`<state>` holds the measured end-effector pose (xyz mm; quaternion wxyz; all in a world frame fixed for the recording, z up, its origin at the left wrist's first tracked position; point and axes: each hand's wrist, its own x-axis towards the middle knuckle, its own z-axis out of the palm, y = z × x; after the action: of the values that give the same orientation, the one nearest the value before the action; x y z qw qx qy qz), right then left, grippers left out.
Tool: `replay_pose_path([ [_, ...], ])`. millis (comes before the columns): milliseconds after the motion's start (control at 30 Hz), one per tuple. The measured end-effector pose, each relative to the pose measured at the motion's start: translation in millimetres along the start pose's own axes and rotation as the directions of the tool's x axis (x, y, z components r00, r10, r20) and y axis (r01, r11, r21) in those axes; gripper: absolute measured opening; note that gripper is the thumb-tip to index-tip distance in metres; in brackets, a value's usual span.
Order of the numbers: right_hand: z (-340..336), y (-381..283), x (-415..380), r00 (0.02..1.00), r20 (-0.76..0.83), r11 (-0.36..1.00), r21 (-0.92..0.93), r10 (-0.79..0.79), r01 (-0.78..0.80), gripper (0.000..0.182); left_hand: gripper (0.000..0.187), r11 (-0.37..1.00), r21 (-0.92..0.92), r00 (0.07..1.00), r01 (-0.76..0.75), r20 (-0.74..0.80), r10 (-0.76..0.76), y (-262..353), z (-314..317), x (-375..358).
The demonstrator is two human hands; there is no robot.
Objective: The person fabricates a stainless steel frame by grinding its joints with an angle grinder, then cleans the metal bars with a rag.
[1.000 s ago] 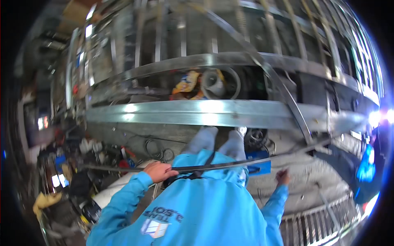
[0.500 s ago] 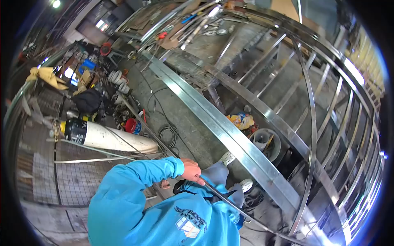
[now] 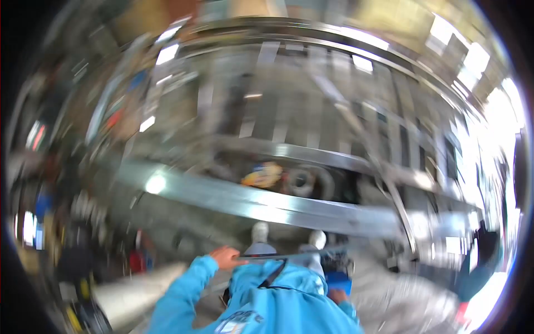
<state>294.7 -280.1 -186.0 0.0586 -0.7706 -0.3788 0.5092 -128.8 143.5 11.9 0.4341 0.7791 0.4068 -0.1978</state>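
My left hand (image 3: 227,257) is closed round the near end of a thin dark bar (image 3: 278,256), which runs to the right across my waist. Low at my right side is my right hand (image 3: 336,295), partly hidden by my sleeve; its fingers are too blurred to read. Just above it shows a blue object (image 3: 338,283). Beyond my white shoes (image 3: 260,231) lies a long, shiny metal beam (image 3: 267,207).
A barred metal frame (image 3: 317,153) spans the area past the beam. Between them sit a yellow bag (image 3: 262,175) and a round bucket (image 3: 302,182). A pale cylinder (image 3: 136,292) lies at lower left. At right is a blurred dark green shape (image 3: 478,267).
The view has swung right and blurred, so the beam now runs nearly level. My left hand still grips the bar, and my right hand now shows at my right side.
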Motion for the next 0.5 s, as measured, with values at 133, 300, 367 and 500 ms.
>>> replay_pose_path([
  [133, 23.8, -167.1, -20.5, 0.942, -0.156, 0.927, 0.282, 0.298, -0.247, 0.042, 0.064, 0.991, -0.084, 0.992, -0.1, -0.082, 0.093, -38.0, -2.1, 21.7],
  [300, 80.9, -205.6, -77.8, 0.816, -0.228, 0.784, 0.496, 0.532, -0.373, 0.038, 0.066, 0.904, -0.152, 0.906, -0.4, -0.214, 0.365, -35.6, 0.4, 51.3],
  [367, 89.2, -212.8, -102.6, 0.756, -0.157, 0.701, 0.528, 0.635, -0.479, 0.038, 0.062, 0.885, -0.234, 0.903, -0.402, -0.261, 0.341, -36.0, 1.0, 69.0],
  [500, 163.3, -171.4, -124.5, 0.699, -0.138, 0.628, 0.583, 0.701, -0.515, 0.038, 0.045, 0.851, -0.36, 0.911, -0.383, -0.299, 0.284, -55.1, 22.1, 94.7],
])
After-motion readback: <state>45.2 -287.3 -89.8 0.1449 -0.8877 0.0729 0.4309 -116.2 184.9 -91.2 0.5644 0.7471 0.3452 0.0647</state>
